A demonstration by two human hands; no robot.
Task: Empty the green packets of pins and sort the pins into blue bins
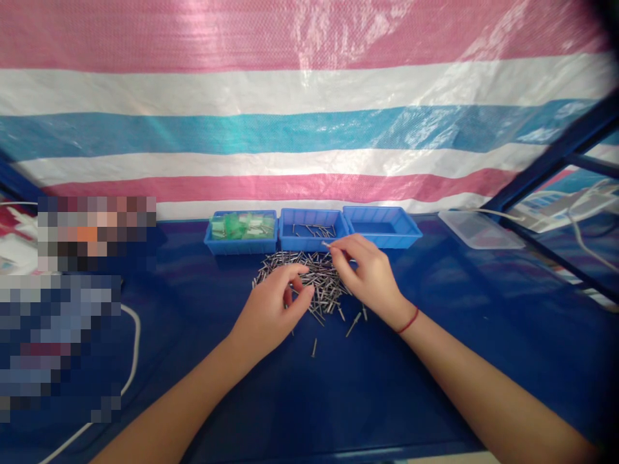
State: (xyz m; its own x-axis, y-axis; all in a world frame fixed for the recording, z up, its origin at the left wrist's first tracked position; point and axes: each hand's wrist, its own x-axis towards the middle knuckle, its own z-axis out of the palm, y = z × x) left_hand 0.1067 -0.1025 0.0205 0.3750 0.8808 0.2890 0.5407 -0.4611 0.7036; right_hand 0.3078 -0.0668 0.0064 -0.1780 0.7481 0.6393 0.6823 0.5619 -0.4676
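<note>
While right hand [365, 267] pinches one silvery metal rivet [326, 244], left hand [275, 303] gapes, fingers parted.
Beside left hand: heaped slender metal rivets [329, 287].

Single head-worn view, looking forward and down from above and behind the person's left hand [273, 304] and right hand [370, 272]. The forearms [188, 393] enter from the lower part of the frame and converge forward, placing both hands near its middle, at close range. Beyond the hands, the line of sight ends at a striped sheet [290, 134], which fills the upper field. The wide field also takes in the blue tabletop [314, 406] on the near side of the hands.
</note>
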